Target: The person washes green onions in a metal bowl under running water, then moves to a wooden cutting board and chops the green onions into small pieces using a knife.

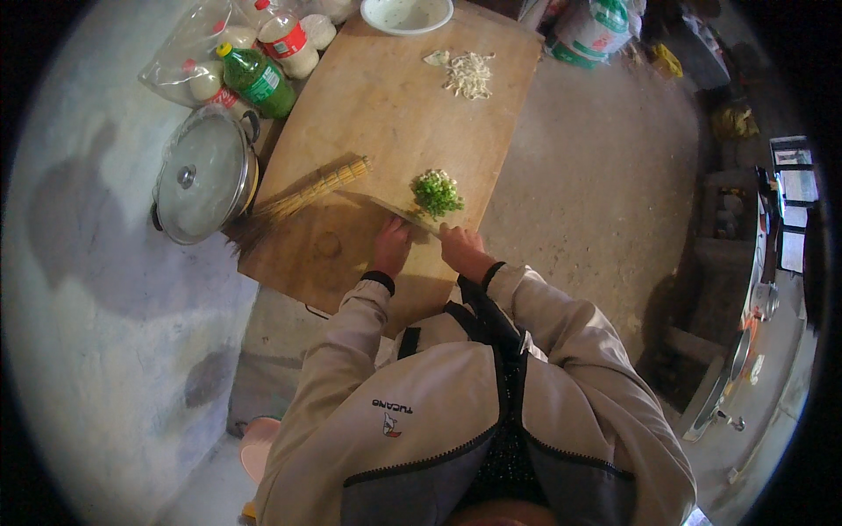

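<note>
My right hand (460, 248) is closed around the handle end of a kitchen knife (409, 215), whose long blade points up and left over the wooden board (395, 125). My left hand (393, 244) is close beside the blade, fingers bent; whether it holds anything under them is hidden. Just beyond the knife lies a pile of chopped green onion (437, 193). A heap of pale, shredded food (470, 75) lies farther back on the board, with a small pale piece at its left.
Left of the board are a straw brush (316, 191), a glass-lidded pot (204, 174), a green bottle (260, 82) and a red-labelled bottle (287, 39). A white bowl (408, 29) stands at the far edge. A plastic bag (595, 33) sits at the back right.
</note>
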Demonstrator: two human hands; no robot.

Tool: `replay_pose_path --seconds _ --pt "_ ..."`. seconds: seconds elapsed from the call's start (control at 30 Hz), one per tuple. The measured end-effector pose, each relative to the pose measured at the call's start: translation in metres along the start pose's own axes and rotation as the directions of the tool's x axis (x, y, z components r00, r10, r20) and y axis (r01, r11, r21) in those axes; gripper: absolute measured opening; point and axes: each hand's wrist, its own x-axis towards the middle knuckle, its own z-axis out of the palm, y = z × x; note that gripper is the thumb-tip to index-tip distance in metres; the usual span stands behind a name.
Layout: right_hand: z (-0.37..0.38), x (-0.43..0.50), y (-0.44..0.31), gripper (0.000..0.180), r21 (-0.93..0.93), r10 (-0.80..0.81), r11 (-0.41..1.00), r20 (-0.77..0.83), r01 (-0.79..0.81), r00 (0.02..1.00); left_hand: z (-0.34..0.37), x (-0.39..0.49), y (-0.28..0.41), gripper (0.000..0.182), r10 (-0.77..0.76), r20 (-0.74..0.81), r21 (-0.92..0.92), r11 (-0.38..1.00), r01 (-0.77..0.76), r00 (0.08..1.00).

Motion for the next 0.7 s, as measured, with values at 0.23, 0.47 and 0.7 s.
replay_pose_path --seconds 0.23,0.47,0.7 --pt "0.019 0.028 0.001 0.019 0.058 0.083 0.995 0.031 -0.084 0.996 0.005 0.001 -0.005 0.021 0.007 0.037 0.023 1.000 -0.008 0.999" --pt "0.002 0.026 0.028 0.023 0.318 0.072 0.946 -0.012 -0.064 0.997 0.010 0.011 -0.006 0.023 0.023 0.018 -0.067 0.998 -0.022 1.000" --pt "-0.003 0.015 0.021 0.021 0.086 0.041 0.995 0.063 -0.046 0.997 0.005 0.012 -0.003 0.027 0.005 0.032 -0.049 0.999 -0.003 0.999"
